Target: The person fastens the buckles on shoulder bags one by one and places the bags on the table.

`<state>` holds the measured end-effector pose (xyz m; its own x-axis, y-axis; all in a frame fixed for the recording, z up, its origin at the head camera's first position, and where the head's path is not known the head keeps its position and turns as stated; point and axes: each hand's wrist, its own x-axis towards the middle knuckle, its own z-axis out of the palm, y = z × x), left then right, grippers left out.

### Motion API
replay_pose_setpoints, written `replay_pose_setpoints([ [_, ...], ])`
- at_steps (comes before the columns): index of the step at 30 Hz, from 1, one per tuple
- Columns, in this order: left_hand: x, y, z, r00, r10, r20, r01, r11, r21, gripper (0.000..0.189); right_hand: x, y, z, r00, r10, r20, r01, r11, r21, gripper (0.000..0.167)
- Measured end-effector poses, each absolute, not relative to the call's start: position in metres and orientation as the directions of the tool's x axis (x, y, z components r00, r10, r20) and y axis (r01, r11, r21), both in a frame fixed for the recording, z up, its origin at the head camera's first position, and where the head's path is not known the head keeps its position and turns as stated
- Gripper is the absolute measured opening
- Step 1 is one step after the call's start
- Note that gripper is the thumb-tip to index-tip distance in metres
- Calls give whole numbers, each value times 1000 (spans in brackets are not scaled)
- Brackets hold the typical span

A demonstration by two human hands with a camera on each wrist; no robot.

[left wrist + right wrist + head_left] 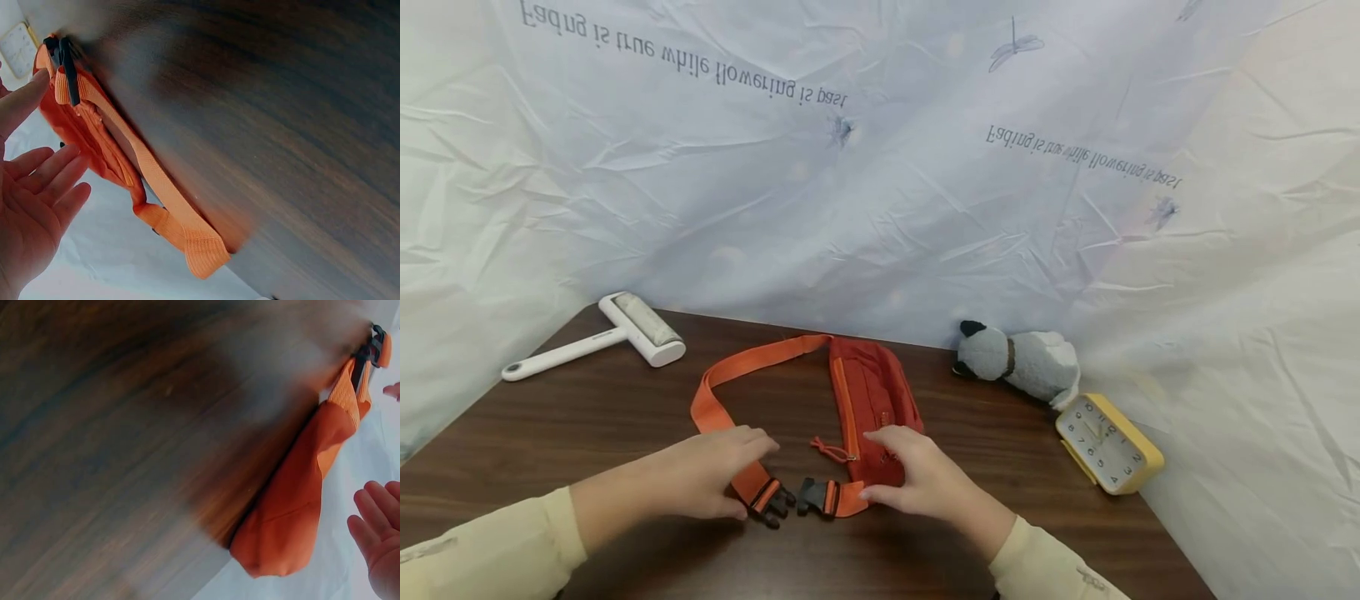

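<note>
A red waist bag lies on the brown table, with an orange strap looping out to its left. At the near side the black buckle is parted: a pronged half on the long strap and the other half on the short strap by the bag, a small gap between them. My left hand hovers over the long strap near its buckle half, fingers loosely bent. Over the bag's near end is my right hand, thumb and fingers spread apart. In both wrist views the palms show nothing held.
A white lint roller lies at the back left. Toward the back right are a grey-and-white plush toy and a yellow alarm clock. A pale printed sheet hangs behind the table and along its sides.
</note>
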<state>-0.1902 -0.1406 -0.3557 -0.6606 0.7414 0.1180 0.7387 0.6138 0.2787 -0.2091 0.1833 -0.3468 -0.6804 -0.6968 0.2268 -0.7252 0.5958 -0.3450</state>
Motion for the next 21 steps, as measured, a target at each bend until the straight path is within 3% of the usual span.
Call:
replay_pose_setpoints([
  [5, -192, -137, -358, -656, 749, 96, 740, 612, 278, 65, -209, 177, -350, -669, -723, 174, -732, 599, -325, 60],
  [16, -195, -131, -360, -669, 742, 37, 719, 634, 284, 61, -212, 163, -362, -581, -793, 182, -805, 529, -268, 59],
  [21, -196, -129, -361, -667, 744, 29, 721, 636, 276, 60, -212, 157, -366, -577, -804, 146, -807, 534, -250, 61],
])
